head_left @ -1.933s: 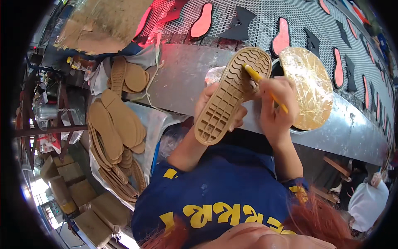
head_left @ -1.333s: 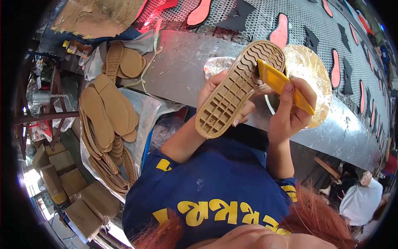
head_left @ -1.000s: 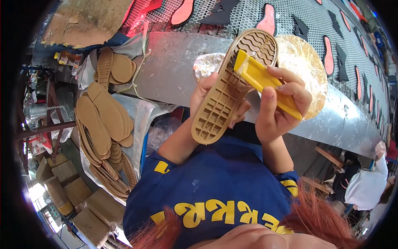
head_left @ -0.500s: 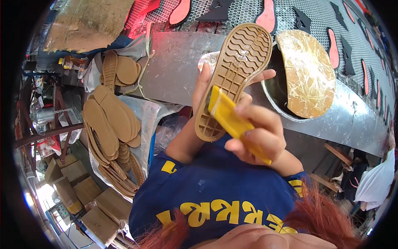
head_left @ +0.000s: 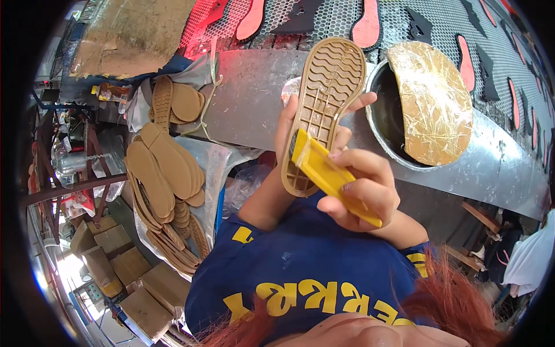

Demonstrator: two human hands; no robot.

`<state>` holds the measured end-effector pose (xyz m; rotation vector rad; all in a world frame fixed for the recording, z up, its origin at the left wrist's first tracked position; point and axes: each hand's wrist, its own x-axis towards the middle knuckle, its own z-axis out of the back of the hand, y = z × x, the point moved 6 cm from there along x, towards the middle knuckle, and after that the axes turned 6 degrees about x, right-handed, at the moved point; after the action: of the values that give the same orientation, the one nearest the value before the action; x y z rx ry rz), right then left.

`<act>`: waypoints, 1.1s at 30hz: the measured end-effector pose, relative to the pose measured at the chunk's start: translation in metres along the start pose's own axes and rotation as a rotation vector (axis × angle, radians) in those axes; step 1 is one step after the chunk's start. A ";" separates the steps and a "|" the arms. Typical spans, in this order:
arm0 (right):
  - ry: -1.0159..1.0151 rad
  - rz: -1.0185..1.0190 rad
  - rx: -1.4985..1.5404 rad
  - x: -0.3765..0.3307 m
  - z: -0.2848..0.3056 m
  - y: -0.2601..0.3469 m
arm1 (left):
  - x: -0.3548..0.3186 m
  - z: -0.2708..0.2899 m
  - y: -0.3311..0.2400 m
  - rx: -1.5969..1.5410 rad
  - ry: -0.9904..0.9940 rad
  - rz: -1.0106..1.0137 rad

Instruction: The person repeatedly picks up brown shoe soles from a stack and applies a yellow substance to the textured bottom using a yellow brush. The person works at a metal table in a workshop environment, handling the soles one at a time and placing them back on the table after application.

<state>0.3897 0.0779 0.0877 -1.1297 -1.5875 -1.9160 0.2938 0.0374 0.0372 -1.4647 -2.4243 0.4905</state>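
My left hand (head_left: 285, 124) is closed around a tan shoe sole (head_left: 329, 78) from behind, thumb on its left edge and fingers past its right edge. The sole is held tilted upright, wavy and grid tread facing me. In my right hand (head_left: 370, 185) is a flat yellow brush (head_left: 324, 165), gripped between thumb and fingers. Its dark end, which looks like short bristles, meets the left edge of the sole near the heel; whether it presses there cannot be made out. A round metal pot (head_left: 378, 124), partly covered by a taped cardboard piece (head_left: 433, 104), stands right of the sole.
More tan soles (head_left: 165, 168) lie stacked at the left on plastic sheeting, with others (head_left: 179, 104) behind. A metal table (head_left: 245, 95) fronts a mesh surface (head_left: 335, 23) bearing pink insoles (head_left: 367, 26) and black cut pieces (head_left: 419, 26). Cardboard boxes (head_left: 130, 266) sit lower left.
The sole has tipped a little more upright and shifted slightly left in my left hand. The brush end stays near the sole's left edge, slightly lower. The whole view has shifted slightly.
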 end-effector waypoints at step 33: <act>-0.437 -0.234 -0.064 0.009 0.068 -0.036 | -0.039 0.051 -0.006 -0.051 0.011 0.096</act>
<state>0.3801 0.1540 0.0746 -1.5303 -1.9719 -1.9691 0.2866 -0.0079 -0.0084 -1.6059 -2.3834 0.4419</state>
